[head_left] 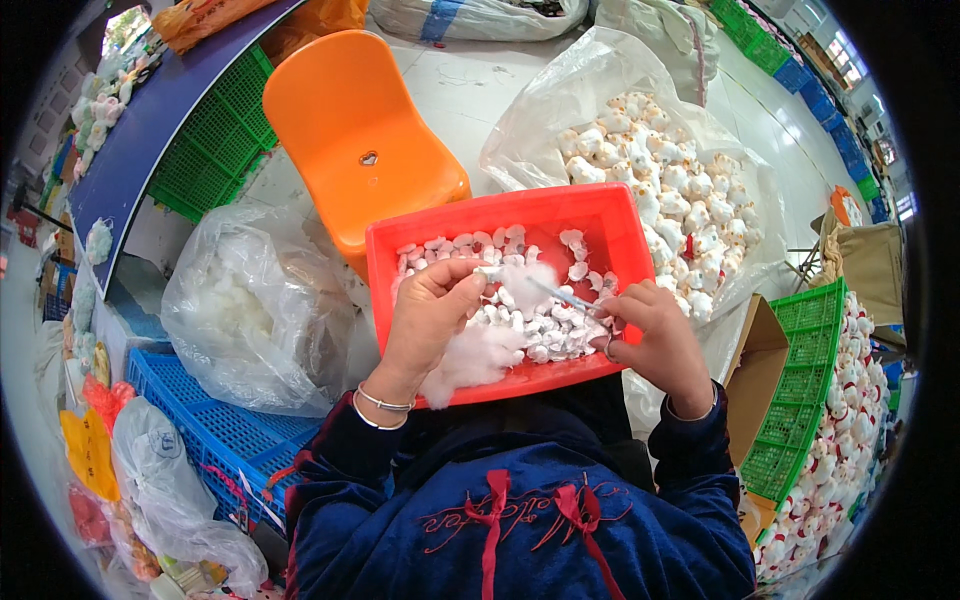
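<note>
My left hand pinches a small white piece between thumb and fingertips, above a red plastic tub. My right hand is closed around slim metal forceps, whose tip points toward the left hand. At that tip sits a tuft of white stuffing, touching or very near the small piece; I cannot tell whether it is gripped. Many small white padded pieces lie in the tub. A bigger clump of stuffing rests over the tub's near left edge.
Beyond the tub stands an orange chair. A clear bag of stuffing is at left, above a blue crate. At right are an open bag of white stuffed pieces, a cardboard box and a green crate.
</note>
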